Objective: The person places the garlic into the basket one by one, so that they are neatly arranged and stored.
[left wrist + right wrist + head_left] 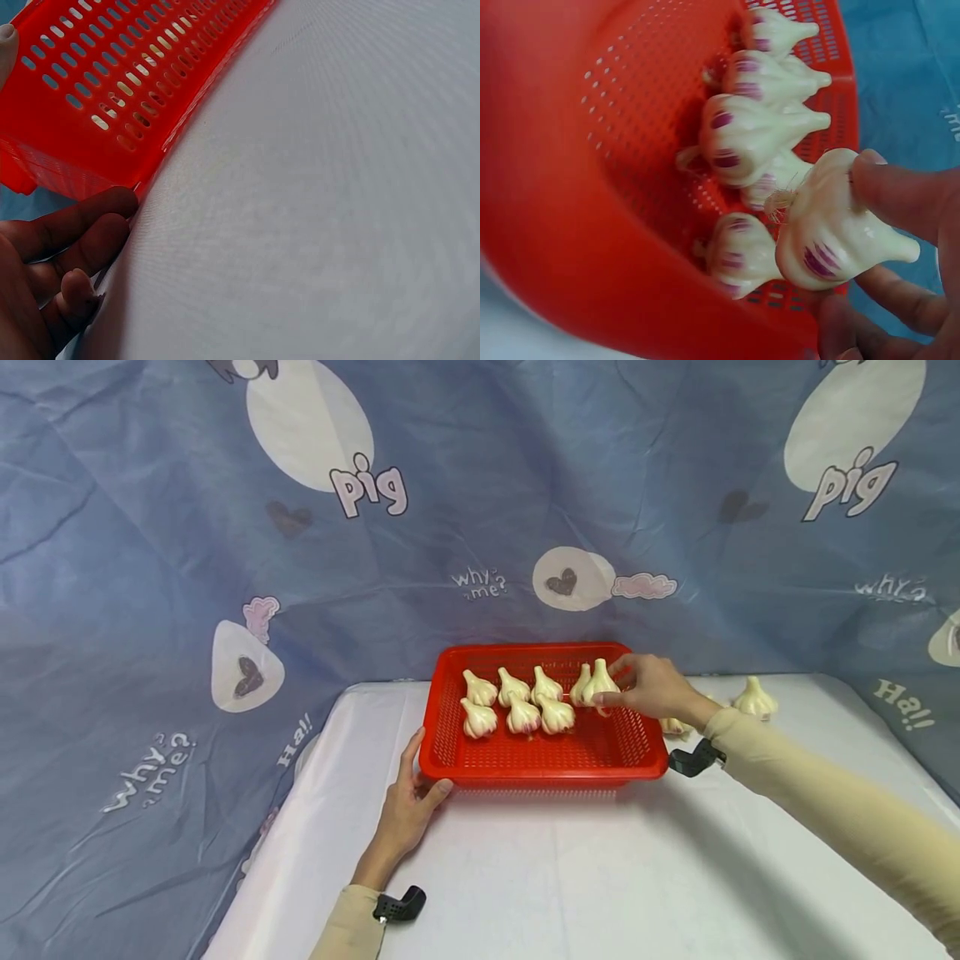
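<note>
A red plastic basket (547, 773) with perforated walls stands on the white-covered table. My left hand (408, 810) grips its near left corner, thumb at the front and fingers around the side; in the left wrist view the fingers (97, 244) curl by its lower edge. Inside the basket's right part, my right hand (654, 687) pinches a garlic bulb (832, 225) between thumb and fingers. The bulb is white with purple streaks and short root hairs. Several more garlic bulbs (522, 714) lie in the basket in two rough rows, necks pointing away from me.
Right of the basket, a garlic bulb (755, 700) lies on the white tablecloth (555, 868). Other bulbs (675, 727) there are partly hidden by my right wrist. A blue printed cloth (450, 527) hangs behind the table and along its sides.
</note>
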Action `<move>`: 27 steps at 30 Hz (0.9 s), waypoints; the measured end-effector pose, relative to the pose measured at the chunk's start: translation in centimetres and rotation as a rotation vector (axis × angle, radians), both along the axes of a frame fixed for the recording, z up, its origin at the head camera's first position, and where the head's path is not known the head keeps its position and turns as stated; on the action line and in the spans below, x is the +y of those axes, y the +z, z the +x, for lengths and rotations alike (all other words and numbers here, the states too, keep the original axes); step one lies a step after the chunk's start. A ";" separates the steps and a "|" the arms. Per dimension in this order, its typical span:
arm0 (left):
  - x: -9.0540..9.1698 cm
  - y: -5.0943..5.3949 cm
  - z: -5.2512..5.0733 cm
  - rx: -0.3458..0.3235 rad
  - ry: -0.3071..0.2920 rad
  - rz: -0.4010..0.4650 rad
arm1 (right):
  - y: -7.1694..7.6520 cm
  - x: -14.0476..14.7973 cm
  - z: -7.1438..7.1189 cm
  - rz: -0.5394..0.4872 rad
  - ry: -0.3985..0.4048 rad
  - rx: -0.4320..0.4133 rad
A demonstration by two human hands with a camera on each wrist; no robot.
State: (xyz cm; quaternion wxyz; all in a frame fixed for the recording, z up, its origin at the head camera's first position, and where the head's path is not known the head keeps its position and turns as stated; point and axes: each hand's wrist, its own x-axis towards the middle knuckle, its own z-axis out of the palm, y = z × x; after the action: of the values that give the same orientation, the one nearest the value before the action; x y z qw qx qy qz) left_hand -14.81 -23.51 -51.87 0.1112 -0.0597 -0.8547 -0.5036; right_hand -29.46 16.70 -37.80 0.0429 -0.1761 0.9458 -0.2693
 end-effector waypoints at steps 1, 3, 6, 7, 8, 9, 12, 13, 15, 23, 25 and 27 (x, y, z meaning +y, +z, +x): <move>0.0 0.0 0.0 0.000 0.000 -0.002 | -0.2 0.0 -0.1 0.007 0.001 0.001; 0.0 -0.1 -0.1 -0.001 0.001 -0.005 | -0.6 0.0 -0.2 0.025 -0.003 0.002; 0.0 0.0 -0.1 -0.006 -0.001 -0.006 | -0.9 0.0 -0.4 0.051 0.000 -0.002; 0.0 0.0 -0.1 -0.007 -0.002 -0.004 | -0.9 0.0 -0.5 0.061 0.001 -0.006; 0.0 0.0 -0.1 -0.011 -0.001 -0.003 | -1.0 0.0 -0.5 0.074 0.005 -0.010; 0.0 0.0 -0.1 -0.015 -0.002 -0.001 | -0.9 -0.1 -0.6 0.087 0.010 -0.011; -0.1 0.0 -0.1 -0.023 0.000 0.001 | -0.7 -0.5 -0.7 0.131 0.025 -0.024; -0.1 0.0 -0.1 -0.025 0.000 0.000 | -0.6 -0.6 -0.7 0.146 0.026 -0.032; -0.1 0.0 -0.1 -0.027 -0.001 0.000 | -0.5 -1.0 -0.8 0.179 0.025 -0.052; -0.1 -0.1 -0.1 -0.029 0.006 -0.007 | -0.3 -2.0 -0.9 0.310 -0.006 -0.112; -0.2 -0.1 -0.1 -0.028 0.006 -0.008 | -0.4 -2.2 -1.0 0.338 -0.013 -0.108; -0.2 -0.2 -0.1 -0.024 0.002 -0.012 | -0.5 -2.3 -1.0 0.365 -0.018 -0.106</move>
State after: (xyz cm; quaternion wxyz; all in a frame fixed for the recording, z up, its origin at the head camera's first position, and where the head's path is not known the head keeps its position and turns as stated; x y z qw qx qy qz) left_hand -14.90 -23.68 -52.03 0.1010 -0.0535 -0.8589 -0.4992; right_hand -30.46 14.36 -38.31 0.1213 -0.1423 0.9770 -0.1024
